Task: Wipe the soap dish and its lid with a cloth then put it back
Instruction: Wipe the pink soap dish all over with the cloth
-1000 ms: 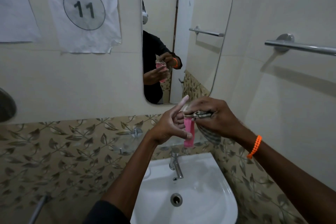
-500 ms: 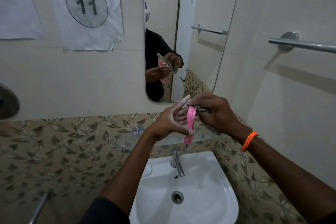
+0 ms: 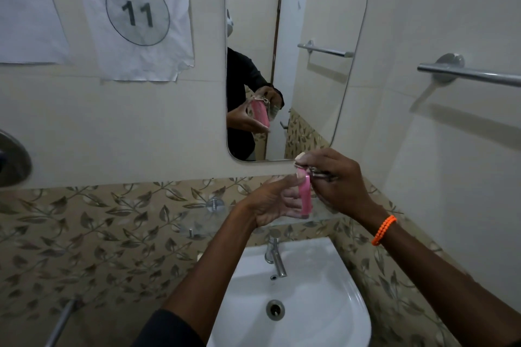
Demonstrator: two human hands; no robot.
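We see two bare forearms reaching in from the lower edge, ending in bare hands: the left hand (image 3: 270, 203) and the right hand (image 3: 338, 183). A dark sleeve (image 3: 169, 331) covers the left upper arm and ends near the elbow. On the right wrist sits an orange beaded bracelet (image 3: 384, 229), wound in two strands. The mirror reflection (image 3: 242, 84) shows a dark top on the torso.

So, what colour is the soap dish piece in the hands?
Pink soap dish piece, best seen in the head view.
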